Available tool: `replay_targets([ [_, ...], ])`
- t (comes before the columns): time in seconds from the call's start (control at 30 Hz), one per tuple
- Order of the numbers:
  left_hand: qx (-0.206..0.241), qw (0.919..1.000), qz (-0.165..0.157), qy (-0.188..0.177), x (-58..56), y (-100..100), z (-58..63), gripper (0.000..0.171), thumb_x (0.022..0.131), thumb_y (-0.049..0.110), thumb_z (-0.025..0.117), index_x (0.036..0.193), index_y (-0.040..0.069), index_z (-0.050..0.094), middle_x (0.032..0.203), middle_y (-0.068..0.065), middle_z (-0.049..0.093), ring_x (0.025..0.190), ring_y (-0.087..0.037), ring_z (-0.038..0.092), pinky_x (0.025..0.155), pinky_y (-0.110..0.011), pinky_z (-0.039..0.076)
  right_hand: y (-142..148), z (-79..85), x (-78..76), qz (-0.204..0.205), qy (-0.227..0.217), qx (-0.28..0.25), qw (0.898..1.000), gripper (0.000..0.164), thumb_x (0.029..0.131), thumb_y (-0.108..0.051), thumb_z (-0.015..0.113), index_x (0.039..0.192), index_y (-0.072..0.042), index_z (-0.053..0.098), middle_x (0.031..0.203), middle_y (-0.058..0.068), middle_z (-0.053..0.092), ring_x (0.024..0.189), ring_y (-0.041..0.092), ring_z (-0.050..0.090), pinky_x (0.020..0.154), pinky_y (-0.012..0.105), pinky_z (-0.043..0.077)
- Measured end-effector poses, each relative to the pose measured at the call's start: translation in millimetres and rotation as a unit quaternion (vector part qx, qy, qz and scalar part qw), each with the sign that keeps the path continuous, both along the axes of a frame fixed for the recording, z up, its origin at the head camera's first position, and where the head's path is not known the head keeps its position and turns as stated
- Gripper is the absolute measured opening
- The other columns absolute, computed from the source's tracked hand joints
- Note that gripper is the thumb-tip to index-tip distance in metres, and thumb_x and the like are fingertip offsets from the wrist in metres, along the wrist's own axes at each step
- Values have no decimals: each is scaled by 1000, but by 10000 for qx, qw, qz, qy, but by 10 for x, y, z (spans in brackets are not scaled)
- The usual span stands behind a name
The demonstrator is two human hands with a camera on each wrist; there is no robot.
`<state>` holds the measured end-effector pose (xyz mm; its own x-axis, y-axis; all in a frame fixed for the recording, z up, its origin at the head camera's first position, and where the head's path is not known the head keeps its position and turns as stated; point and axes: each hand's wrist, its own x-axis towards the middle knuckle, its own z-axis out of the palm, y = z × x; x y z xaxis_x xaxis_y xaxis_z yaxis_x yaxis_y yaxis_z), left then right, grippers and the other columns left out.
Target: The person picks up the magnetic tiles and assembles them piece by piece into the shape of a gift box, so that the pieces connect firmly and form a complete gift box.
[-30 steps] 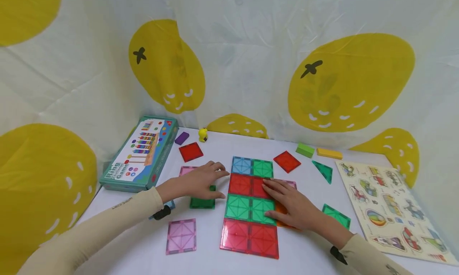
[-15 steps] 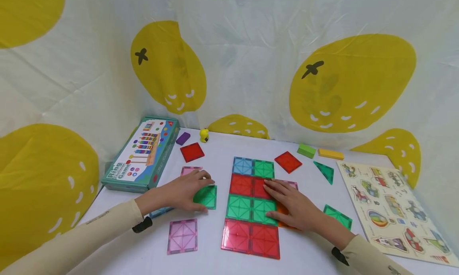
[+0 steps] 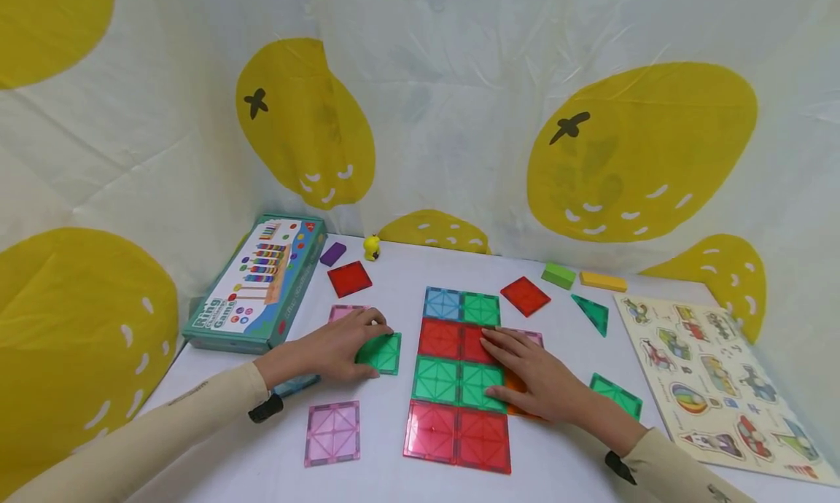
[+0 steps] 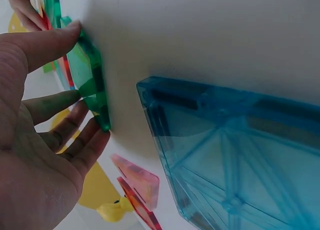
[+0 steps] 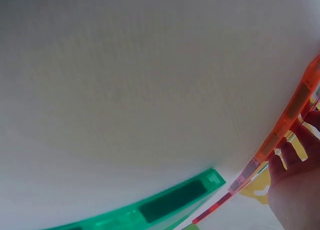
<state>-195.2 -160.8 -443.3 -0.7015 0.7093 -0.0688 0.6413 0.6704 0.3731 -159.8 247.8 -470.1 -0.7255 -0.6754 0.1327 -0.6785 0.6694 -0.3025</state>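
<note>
My left hand (image 3: 328,348) holds a square green magnetic tile (image 3: 383,355) by its edges. In the left wrist view the thumb is on one side of this tile and the fingertips (image 4: 102,136) are on the opposite side. My right hand (image 3: 541,379) rests with extended fingers on a flat block of joined square tiles, whose bottom row is red (image 3: 429,430) and whose top row holds a blue tile (image 3: 442,303) and a green one. Beneath that hand an orange tile (image 5: 285,130) adjoins the block, partly hidden.
A blue tile (image 4: 240,155) lies under the left wrist. Pink tiles (image 3: 332,434), red tiles (image 3: 350,278) and green triangles (image 3: 592,315) lie loose. A game box (image 3: 256,284) stands left; a puzzle board (image 3: 722,386) lies right. Small blocks (image 3: 558,274) and a yellow figure (image 3: 372,248) sit behind.
My left hand has moved back left from beside the block and taken hold of the green tile, which has shifted slightly away from me. The right hand stays in place.
</note>
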Motion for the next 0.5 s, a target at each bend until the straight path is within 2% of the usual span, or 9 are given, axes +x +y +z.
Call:
replay_targets([
  [0.2, 90, 10000, 0, -26, -164, 82, -28, 67, 93, 38, 83, 149, 11, 59, 144, -6, 50, 129, -23, 46, 101, -43, 54, 7, -7, 1, 67, 163, -74, 9998, 83, 97, -57, 71, 161, -11, 46, 165, 9, 41, 150, 34, 35, 101, 57, 53],
  [0.5, 203, 9997, -14, -111, -324, 182, -53, 67, 92, 34, 83, 150, 10, 59, 147, -8, 49, 133, -26, 45, 101, -45, 54, 19, -15, -12, -9, -84, 6, 10000, 87, 96, -63, 68, 164, -15, 42, 168, 5, 37, 153, 31, 31, 103, 55, 52],
])
